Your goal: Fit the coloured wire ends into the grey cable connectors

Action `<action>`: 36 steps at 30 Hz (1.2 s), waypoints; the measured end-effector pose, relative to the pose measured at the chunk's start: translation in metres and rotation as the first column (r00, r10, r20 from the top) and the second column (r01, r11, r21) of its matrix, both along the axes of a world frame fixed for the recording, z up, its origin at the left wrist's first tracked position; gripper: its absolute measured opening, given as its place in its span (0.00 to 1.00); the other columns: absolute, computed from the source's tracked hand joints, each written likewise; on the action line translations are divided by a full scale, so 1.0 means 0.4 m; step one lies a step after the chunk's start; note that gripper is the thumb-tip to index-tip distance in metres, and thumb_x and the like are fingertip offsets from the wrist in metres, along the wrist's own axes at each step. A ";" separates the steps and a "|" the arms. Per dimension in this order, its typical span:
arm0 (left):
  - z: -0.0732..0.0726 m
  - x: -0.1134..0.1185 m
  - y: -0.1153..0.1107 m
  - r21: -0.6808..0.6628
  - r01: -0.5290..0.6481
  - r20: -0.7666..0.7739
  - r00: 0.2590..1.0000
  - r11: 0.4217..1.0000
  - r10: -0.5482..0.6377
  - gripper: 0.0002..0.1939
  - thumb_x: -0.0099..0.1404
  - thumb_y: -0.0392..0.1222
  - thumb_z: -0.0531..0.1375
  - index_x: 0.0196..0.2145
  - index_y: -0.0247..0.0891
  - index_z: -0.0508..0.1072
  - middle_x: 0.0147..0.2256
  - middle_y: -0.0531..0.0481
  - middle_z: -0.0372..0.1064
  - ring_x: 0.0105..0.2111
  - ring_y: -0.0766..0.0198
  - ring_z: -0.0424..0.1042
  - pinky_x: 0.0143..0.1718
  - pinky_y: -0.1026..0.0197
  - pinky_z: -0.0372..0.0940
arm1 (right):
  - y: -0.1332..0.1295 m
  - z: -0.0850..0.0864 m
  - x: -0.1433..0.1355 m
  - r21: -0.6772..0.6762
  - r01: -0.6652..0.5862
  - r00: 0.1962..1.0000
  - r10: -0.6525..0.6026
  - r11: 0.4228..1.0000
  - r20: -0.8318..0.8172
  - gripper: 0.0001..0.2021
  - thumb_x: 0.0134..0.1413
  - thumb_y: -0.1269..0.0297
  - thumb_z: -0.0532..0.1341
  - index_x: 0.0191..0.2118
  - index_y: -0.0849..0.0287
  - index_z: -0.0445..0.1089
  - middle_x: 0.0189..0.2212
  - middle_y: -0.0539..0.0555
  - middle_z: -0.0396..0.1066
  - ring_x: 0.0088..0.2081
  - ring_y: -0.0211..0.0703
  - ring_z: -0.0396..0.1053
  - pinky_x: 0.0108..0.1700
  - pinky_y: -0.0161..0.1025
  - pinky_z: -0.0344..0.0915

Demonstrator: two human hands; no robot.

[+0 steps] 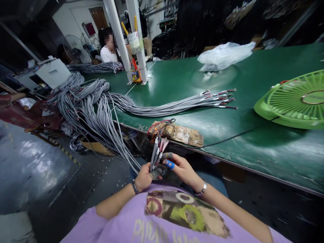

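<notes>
My left hand point(145, 176) is closed round a small bunch of grey cables point(154, 153), whose white-sleeved ends stick up above the fingers. My right hand point(181, 168), with blue tape on the thumb and a grey finger cover, is pinched beside those cable ends; what lies between its fingertips is too small to make out. Just beyond the hands, a worn wooden block point(183, 134) with red and black wires sits at the bench edge. A long bundle of grey cables point(162, 109) lies on the green bench behind it.
The green bench point(253, 148) bears a green fan point(298, 101) at right and a clear plastic bag point(225, 55) at the back. A white post point(138, 60) holds a tool cup. Heaped cables point(88, 98) hang over the left edge. A person point(108, 50) sits beyond.
</notes>
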State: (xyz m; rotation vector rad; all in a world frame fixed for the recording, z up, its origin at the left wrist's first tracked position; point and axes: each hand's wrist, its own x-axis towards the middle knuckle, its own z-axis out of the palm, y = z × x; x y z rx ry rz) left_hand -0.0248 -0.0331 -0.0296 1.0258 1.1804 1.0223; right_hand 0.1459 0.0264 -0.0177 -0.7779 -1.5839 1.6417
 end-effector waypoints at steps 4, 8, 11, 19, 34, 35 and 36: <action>0.009 -0.001 -0.012 0.007 0.125 0.048 0.991 0.992 -0.125 0.22 0.47 0.53 0.69 0.35 0.33 0.76 0.26 0.50 0.73 0.29 0.62 0.71 0.33 0.62 0.65 | -0.014 -0.003 -0.016 0.091 0.034 0.999 -0.037 0.995 0.033 0.13 0.50 0.54 0.63 0.33 0.59 0.69 0.28 0.51 0.68 0.29 0.39 0.64 0.33 0.36 0.64; 0.012 -0.018 -0.010 0.014 0.107 0.057 0.993 0.994 -0.107 0.21 0.46 0.53 0.70 0.31 0.33 0.77 0.26 0.48 0.74 0.30 0.60 0.72 0.33 0.62 0.65 | -0.020 -0.005 -0.020 0.061 0.056 0.998 -0.055 0.997 -0.006 0.13 0.52 0.52 0.61 0.32 0.59 0.69 0.27 0.51 0.69 0.28 0.40 0.65 0.33 0.37 0.65; 0.013 -0.040 0.003 -0.002 -0.079 0.117 0.990 0.997 0.079 0.20 0.49 0.55 0.67 0.28 0.32 0.76 0.26 0.46 0.74 0.28 0.61 0.72 0.30 0.62 0.64 | -0.021 -0.005 -0.015 0.070 0.060 0.998 -0.058 0.996 -0.028 0.13 0.53 0.53 0.60 0.34 0.58 0.70 0.28 0.53 0.70 0.31 0.41 0.67 0.36 0.38 0.65; 0.090 -0.054 0.045 0.011 -0.282 0.300 0.916 0.959 0.266 0.15 0.52 0.50 0.66 0.27 0.33 0.74 0.27 0.47 0.75 0.13 0.75 0.61 0.14 0.69 0.48 | -0.024 -0.022 -0.045 -0.042 -0.097 0.995 0.096 0.994 -0.004 0.15 0.47 0.51 0.64 0.28 0.60 0.68 0.24 0.50 0.67 0.26 0.36 0.61 0.29 0.34 0.60; 0.071 0.000 0.050 0.067 -0.158 0.107 0.983 0.985 0.150 0.21 0.46 0.45 0.71 0.38 0.34 0.77 0.25 0.52 0.71 0.20 0.72 0.60 0.24 0.67 0.57 | -0.023 -0.057 -0.073 -0.313 0.009 0.999 0.002 0.950 0.032 0.23 0.33 0.46 0.68 0.25 0.59 0.62 0.13 0.40 0.52 0.17 0.29 0.47 0.20 0.31 0.46; 0.065 0.006 0.050 0.077 -0.200 0.089 0.977 0.977 0.193 0.20 0.45 0.45 0.71 0.36 0.34 0.77 0.25 0.52 0.70 0.22 0.71 0.62 0.26 0.66 0.59 | -0.023 -0.057 -0.076 -0.318 0.016 0.999 -0.006 0.948 0.033 0.23 0.33 0.46 0.69 0.26 0.59 0.62 0.13 0.40 0.52 0.17 0.28 0.47 0.20 0.30 0.46; 0.059 0.011 0.050 0.083 -0.244 0.072 0.969 0.966 0.238 0.19 0.45 0.45 0.71 0.35 0.34 0.77 0.25 0.52 0.70 0.24 0.69 0.64 0.28 0.66 0.60 | -0.024 -0.056 -0.078 -0.322 0.015 1.000 -0.006 0.947 0.030 0.23 0.33 0.47 0.69 0.26 0.59 0.62 0.13 0.40 0.53 0.17 0.28 0.47 0.20 0.30 0.46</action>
